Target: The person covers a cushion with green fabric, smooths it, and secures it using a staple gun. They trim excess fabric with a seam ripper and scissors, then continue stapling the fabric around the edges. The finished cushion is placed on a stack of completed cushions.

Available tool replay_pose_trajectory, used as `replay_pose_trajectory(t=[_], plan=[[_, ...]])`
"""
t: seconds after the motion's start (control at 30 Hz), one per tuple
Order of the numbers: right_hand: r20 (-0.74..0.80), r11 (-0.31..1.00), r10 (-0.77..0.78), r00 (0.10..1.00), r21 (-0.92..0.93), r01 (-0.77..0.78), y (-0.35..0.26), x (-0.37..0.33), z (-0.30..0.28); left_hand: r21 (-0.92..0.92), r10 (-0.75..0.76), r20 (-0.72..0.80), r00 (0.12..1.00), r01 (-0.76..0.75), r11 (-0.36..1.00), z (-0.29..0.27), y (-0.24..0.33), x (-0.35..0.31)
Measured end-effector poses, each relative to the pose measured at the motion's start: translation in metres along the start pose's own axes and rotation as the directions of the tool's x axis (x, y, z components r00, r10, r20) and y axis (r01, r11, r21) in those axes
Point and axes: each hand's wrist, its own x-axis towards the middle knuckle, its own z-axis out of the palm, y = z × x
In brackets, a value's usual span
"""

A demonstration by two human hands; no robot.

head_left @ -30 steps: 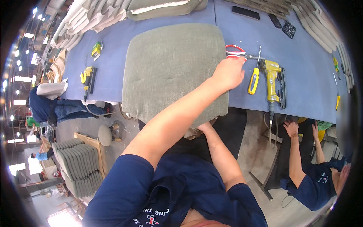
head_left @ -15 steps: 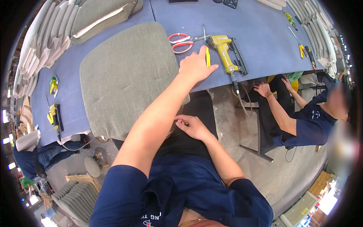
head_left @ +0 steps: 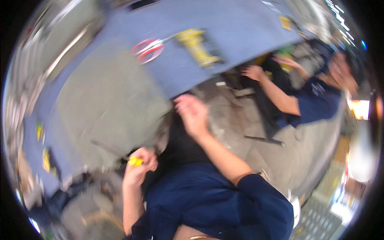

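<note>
My left hand point(head_left: 141, 167) is closed round the yellow handle of a screwdriver point(head_left: 136, 161), down by the near edge of the seat cushion. Its thin shaft points up and left, in front of the cushion. The grey-green fabric cushion point(head_left: 108, 100) lies on the blue table and reaches over its front edge. Raised off the cushion's right corner, my right hand point(head_left: 193, 115) looks open and holds nothing, though motion blurs its fingers. Scissors point(head_left: 150, 50) with red and white handles lie on the table, beside a yellow pneumatic staple gun point(head_left: 197, 46).
Stacked grey cushion pieces point(head_left: 60, 52) line the far left of the blue table point(head_left: 236, 32). More yellow tools point(head_left: 47, 162) rest at its left end. A co-worker point(head_left: 308, 96) sits at the right, hands near the table's edge.
My left hand has picked up the screwdriver from beside the scissors and drawn it back toward my body. My right hand has lifted up and forward. The whole view has shifted and blurred.
</note>
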Motion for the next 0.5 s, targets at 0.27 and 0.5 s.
replay_pose_trajectory(t=[0.27,0.5], plan=[[0.193,0.996,0.087,0.977,-0.015,-0.086,-0.047,0.033,0.070,0.438,0.206,-0.640,0.740,0.131,0.889,-0.002,0.065,-0.040],[0.272,0.998,0.065,0.960,-0.007,-0.065,-0.042,0.050,0.068,0.757,0.257,-0.629,0.734,0.502,0.418,-0.013,0.112,-0.084]])
